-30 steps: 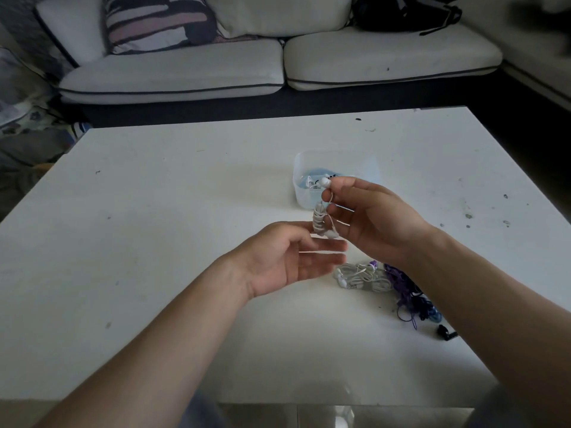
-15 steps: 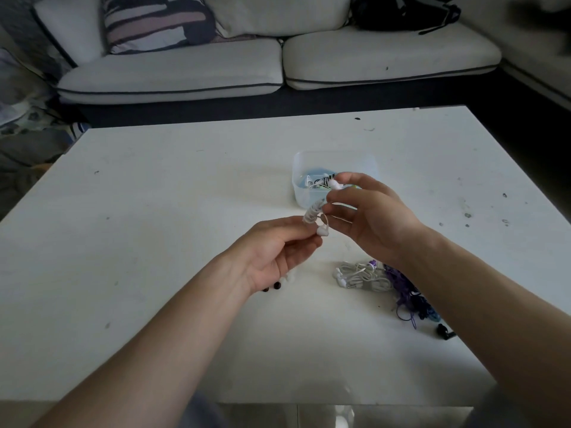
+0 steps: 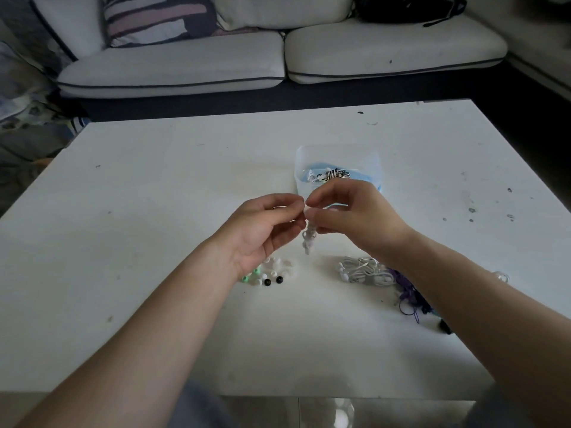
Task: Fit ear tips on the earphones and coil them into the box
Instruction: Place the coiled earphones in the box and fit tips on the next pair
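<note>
While the two hands meet in the air just in front of the box point(image 3: 301, 188), the entry stands as follows.

Item in work: coiled white earphones point(image 3: 309, 239), hanging from the right hand point(image 3: 349, 217), which pinches their upper end between thumb and fingers. The left hand point(image 3: 262, 230) pinches at that same upper end, fingertips touching the right's. Whether a tip sits between them is too small to tell; probably one is being seated.

Stock: loose ear tips point(image 3: 272, 271), white, green and black, on the table point(image 3: 154, 211) under the left wrist. A second white earphone bundle point(image 3: 364, 271) and a purple cable tangle point(image 3: 408, 291) lie below the right forearm. The box already holds coiled sets.

Handling note: steady the bud firmly, push the tip on squarely with a slight twist, and keep the coil from unwinding.

Markings: no brand, label or writing legible on any item.
</note>
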The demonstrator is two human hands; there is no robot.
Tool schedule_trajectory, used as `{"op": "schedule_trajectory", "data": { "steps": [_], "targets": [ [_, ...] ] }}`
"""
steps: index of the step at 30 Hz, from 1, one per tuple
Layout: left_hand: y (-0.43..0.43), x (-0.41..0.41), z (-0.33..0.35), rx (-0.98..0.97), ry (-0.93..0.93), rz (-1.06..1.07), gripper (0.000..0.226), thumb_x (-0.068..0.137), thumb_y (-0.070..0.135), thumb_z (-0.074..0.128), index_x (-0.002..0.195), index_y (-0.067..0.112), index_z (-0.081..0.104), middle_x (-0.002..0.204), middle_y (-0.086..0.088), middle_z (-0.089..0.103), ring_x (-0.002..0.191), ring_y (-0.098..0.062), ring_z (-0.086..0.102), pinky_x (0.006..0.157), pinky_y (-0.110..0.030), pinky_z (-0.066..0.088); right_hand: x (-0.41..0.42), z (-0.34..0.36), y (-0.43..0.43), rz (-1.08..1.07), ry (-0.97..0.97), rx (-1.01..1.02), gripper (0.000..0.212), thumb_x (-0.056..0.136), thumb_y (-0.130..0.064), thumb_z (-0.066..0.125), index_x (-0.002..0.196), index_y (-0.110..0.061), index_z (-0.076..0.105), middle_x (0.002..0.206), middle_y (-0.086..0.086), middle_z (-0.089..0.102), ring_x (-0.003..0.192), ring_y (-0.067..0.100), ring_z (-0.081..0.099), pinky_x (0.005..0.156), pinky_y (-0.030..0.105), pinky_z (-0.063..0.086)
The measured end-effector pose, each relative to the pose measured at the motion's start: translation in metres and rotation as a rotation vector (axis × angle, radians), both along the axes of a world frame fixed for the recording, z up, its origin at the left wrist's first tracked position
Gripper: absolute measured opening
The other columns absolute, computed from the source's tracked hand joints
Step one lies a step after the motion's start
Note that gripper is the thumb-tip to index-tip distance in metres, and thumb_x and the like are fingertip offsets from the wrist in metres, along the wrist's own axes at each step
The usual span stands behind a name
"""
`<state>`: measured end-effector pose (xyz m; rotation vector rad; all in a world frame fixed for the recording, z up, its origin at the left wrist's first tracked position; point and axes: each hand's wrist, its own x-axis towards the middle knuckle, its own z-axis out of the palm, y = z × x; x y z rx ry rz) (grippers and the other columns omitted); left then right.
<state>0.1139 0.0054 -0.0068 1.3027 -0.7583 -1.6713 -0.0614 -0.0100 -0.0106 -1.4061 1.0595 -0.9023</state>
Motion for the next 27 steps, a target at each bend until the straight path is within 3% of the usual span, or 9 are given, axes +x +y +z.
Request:
{"op": "schedule_trajectory", "data": {
  "steps": [3, 5, 7, 9, 13, 17, 23, 27],
  "targets": [
    [-0.003, 0.009, -0.004, -0.094, -0.276, -0.041, 0.011, 0.093, 0.015, 0.067, 0.101, 0.008, 0.070, 0.081, -0.005, 0.073, 0.071, -0.013, 0.070, 0.062, -0.018, 0.055, -0.001, -0.003, -0.003, -0.023, 0.028, 0.017, 0.008, 0.089, -0.003, 0.071, 0.094, 0.003, 0.068, 0.079, 0.019, 0.070, 0.063, 0.013, 0.065, 0.068, 0.025, 0.058],
    [-0.008, 0.022, -0.013, -0.236, -0.693, -0.097, 0.004, 0.090, 0.013, 0.069, 0.092, 0.015, 0.073, 0.080, -0.001, 0.074, 0.067, -0.008, 0.068, 0.059, -0.017, 0.051, -0.001, -0.006, -0.005, -0.045, 0.049, 0.027, 0.007, 0.091, -0.005, 0.069, 0.092, 0.002, 0.070, 0.074, 0.012, 0.069, 0.059, 0.012, 0.062, 0.065, 0.024, 0.057],
    [-0.012, 0.033, -0.023, -0.315, -1.034, -0.202, 0.013, 0.085, 0.011, 0.072, 0.084, 0.023, 0.075, 0.077, 0.008, 0.072, 0.064, -0.001, 0.063, 0.054, -0.011, 0.044, -0.003, -0.010, -0.007, -0.068, 0.058, 0.041, 0.009, 0.092, -0.006, 0.067, 0.091, 0.001, 0.071, 0.068, 0.005, 0.068, 0.058, 0.014, 0.060, 0.064, 0.025, 0.056],
    [-0.012, 0.035, -0.031, -0.276, -1.163, -0.358, 0.017, 0.082, 0.009, 0.071, 0.078, 0.026, 0.075, 0.077, 0.012, 0.071, 0.069, -0.001, 0.064, 0.054, -0.011, 0.044, -0.005, -0.011, -0.009, -0.080, 0.055, 0.053, 0.009, 0.092, -0.006, 0.068, 0.091, 0.001, 0.071, 0.066, 0.004, 0.068, 0.059, 0.017, 0.060, 0.064, 0.028, 0.057],
    [-0.013, 0.021, -0.045, -0.210, -1.300, -0.525, 0.015, 0.078, 0.013, 0.068, 0.075, 0.027, 0.074, 0.074, 0.014, 0.070, 0.076, -0.008, 0.067, 0.073, -0.028, 0.057, -0.007, -0.011, -0.010, -0.070, 0.040, 0.083, 0.008, 0.091, -0.005, 0.069, 0.092, 0.003, 0.070, 0.065, 0.005, 0.067, 0.063, 0.019, 0.062, 0.065, 0.027, 0.058],
    [-0.014, 0.016, -0.052, -0.162, -1.344, -0.552, 0.012, 0.077, 0.014, 0.071, 0.076, 0.026, 0.072, 0.077, 0.012, 0.071, 0.076, -0.011, 0.069, 0.078, -0.035, 0.059, -0.008, -0.011, -0.010, -0.063, 0.038, 0.102, 0.008, 0.090, -0.005, 0.069, 0.092, 0.003, 0.070, 0.065, 0.005, 0.068, 0.064, 0.018, 0.063, 0.063, 0.025, 0.055],
    [-0.013, 0.019, -0.054, -0.144, -1.268, -0.474, 0.024, 0.077, 0.005, 0.064, 0.074, 0.027, 0.072, 0.077, 0.010, 0.070, 0.071, -0.016, 0.072, 0.073, -0.038, 0.061, -0.009, -0.010, -0.010, -0.061, 0.015, 0.127, 0.006, 0.090, -0.005, 0.070, 0.090, 0.001, 0.070, 0.063, 0.005, 0.067, 0.067, 0.022, 0.061, 0.065, 0.029, 0.056],
    [-0.012, 0.022, -0.044, -0.218, -1.245, -0.417, 0.024, 0.076, 0.007, 0.060, 0.074, 0.027, 0.072, 0.072, 0.015, 0.069, 0.073, -0.009, 0.067, 0.070, -0.026, 0.055, -0.009, -0.009, -0.010, -0.050, 0.013, 0.139, 0.006, 0.090, -0.006, 0.071, 0.090, 0.000, 0.070, 0.064, 0.005, 0.068, 0.068, 0.021, 0.063, 0.063, 0.025, 0.055]
  ]
}}
